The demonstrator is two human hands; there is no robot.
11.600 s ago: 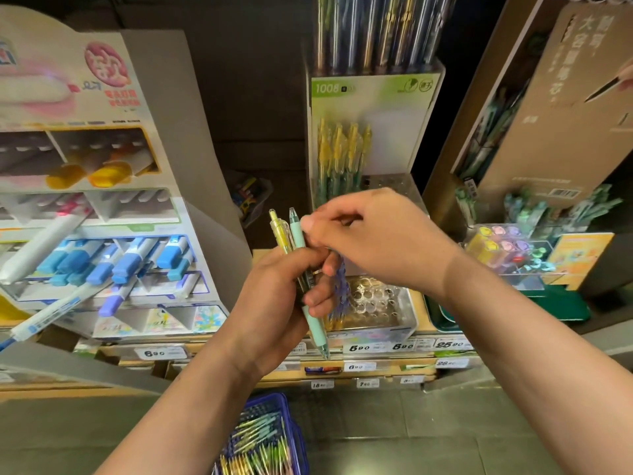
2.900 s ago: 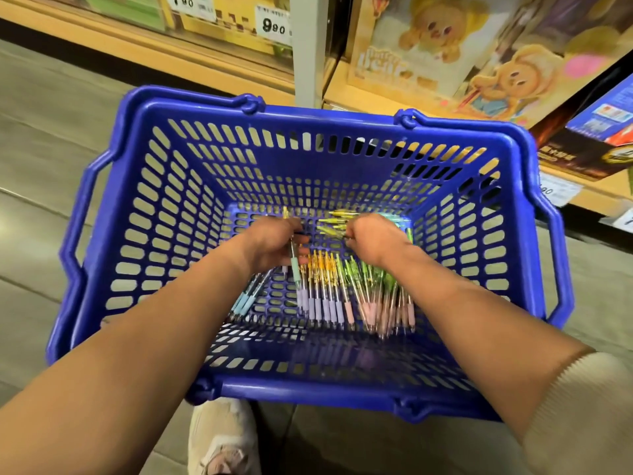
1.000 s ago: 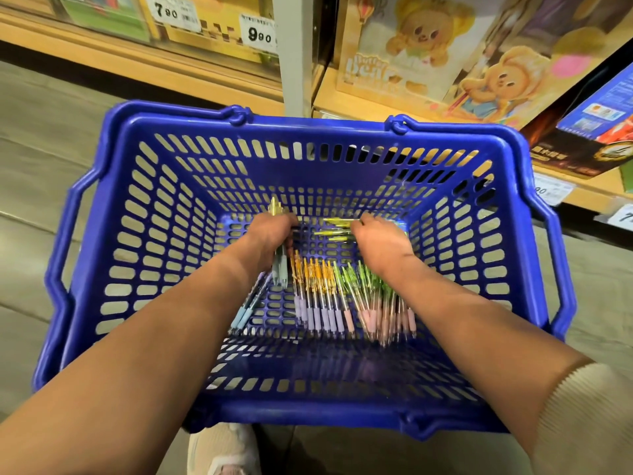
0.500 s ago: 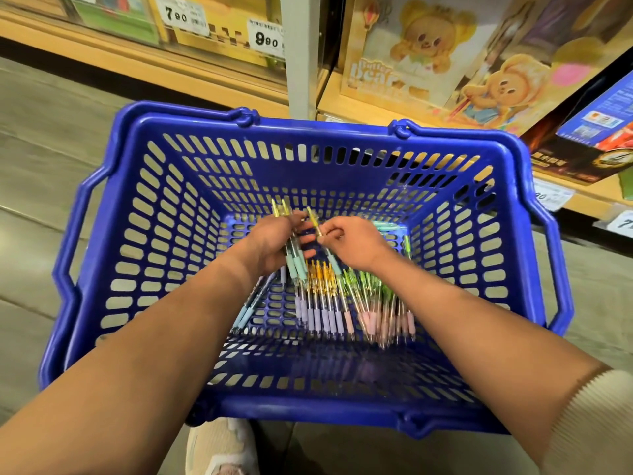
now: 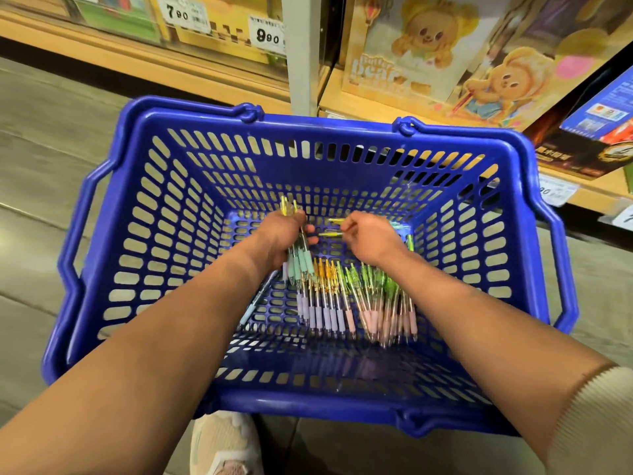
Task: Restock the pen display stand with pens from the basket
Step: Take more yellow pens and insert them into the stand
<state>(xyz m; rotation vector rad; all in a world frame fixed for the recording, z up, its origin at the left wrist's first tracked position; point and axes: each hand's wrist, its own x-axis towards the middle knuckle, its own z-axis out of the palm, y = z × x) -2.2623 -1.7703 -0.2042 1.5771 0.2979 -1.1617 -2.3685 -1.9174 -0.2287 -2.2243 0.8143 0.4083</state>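
A blue plastic basket (image 5: 144, 214) stands on the floor below me. On its bottom lies a row of pens (image 5: 346, 299) with purple and pink grips and yellow and green tops. My left hand (image 5: 281, 234) grips a small bunch of pens with mint-green grips (image 5: 298, 265), their yellow tops sticking up past my fingers. My right hand (image 5: 370, 238) reaches into the far end of the basket, its fingers curled at a yellow-topped pen (image 5: 330, 234) lying crosswise. The pen display stand is out of view.
Wooden shelves run along the back, with price tags (image 5: 269, 36) and boxed goods bearing cartoon bears (image 5: 445, 53). A grey upright post (image 5: 303, 53) divides the shelves. My shoe (image 5: 222, 443) shows under the basket's near rim. Grey floor lies to the left.
My right hand has passed a pen to my left hand's bunch and moved back right to the crosswise pens. The bunch in my left hand has grown.
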